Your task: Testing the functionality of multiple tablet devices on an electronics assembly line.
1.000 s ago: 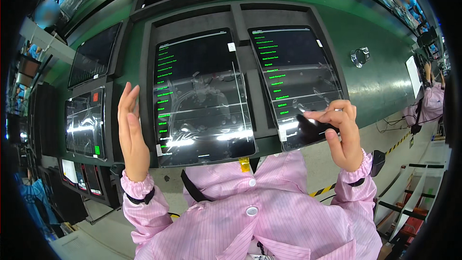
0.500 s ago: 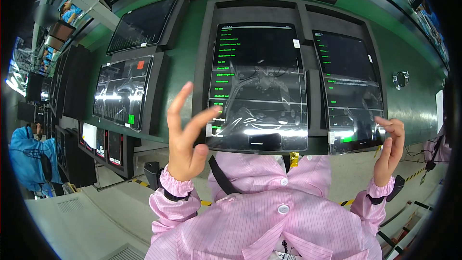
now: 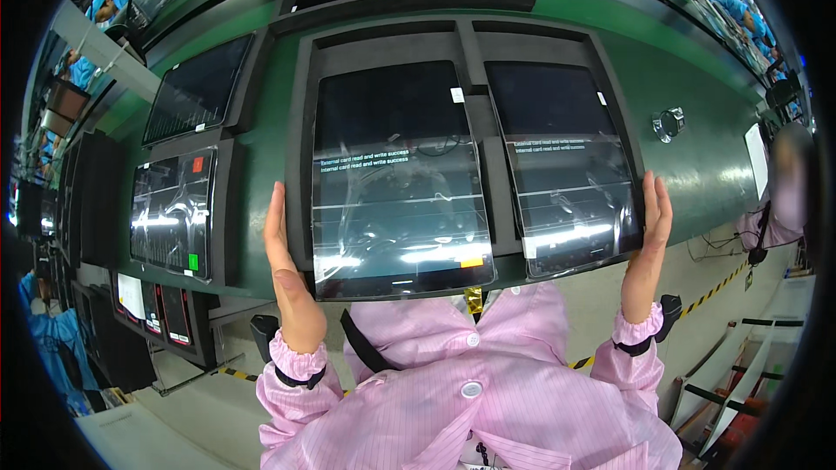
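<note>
Two tablets lie side by side in a black foam tray [image 3: 305, 61]: a larger left tablet [image 3: 392, 122] and a narrower right tablet [image 3: 557, 104]. Both dark screens show short lines of pale text under clear film, with a small white label at the upper right. My left hand [image 3: 294, 287] rests along the tray's left side, fingers straight and held upward. Along the right side, by the right tablet's lower edge, my right hand [image 3: 651, 226] is likewise stretched out. Neither hand holds a tablet; the thumbs are partly hidden.
To the left, two more tablets [image 3: 198, 91] [image 3: 171, 209] sit in dark trays on the green bench [image 3: 688, 174]. A metal ring-shaped piece [image 3: 669, 124] lies at the right. Another black tray [image 3: 409, 0] stands behind. Co-workers in blue are at the far edges.
My hands have left the tablet screens and moved outward and down to the tray's sides, fingers straightened. The screens switched from green lists to pale text lines. The whole view has shifted.
</note>
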